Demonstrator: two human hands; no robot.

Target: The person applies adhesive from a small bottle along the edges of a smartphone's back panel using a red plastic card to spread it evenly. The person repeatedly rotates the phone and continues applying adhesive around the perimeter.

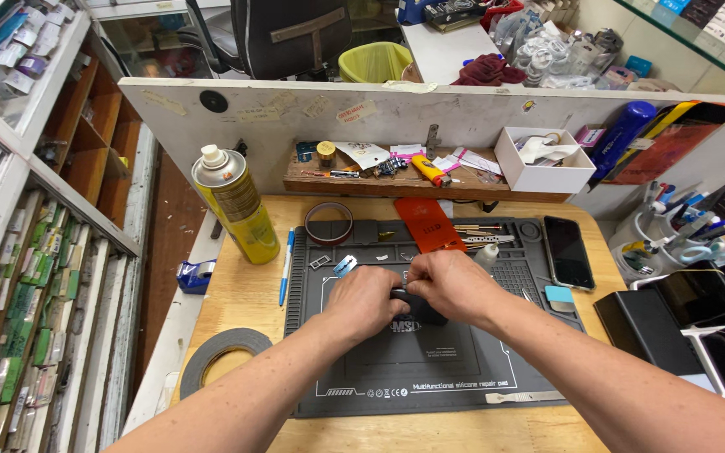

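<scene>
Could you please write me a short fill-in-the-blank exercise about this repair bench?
1. Both hands, the left hand and the right hand, work on a small dark object over a dark grey silicone ____.
2. The spray can standing at the left of the mat is ____ in colour.
3. The phone lying face up at the mat's right edge has a ____ screen.
4. The pen beside the can is ____.

Missing words: mat; yellow; dark; blue
</scene>
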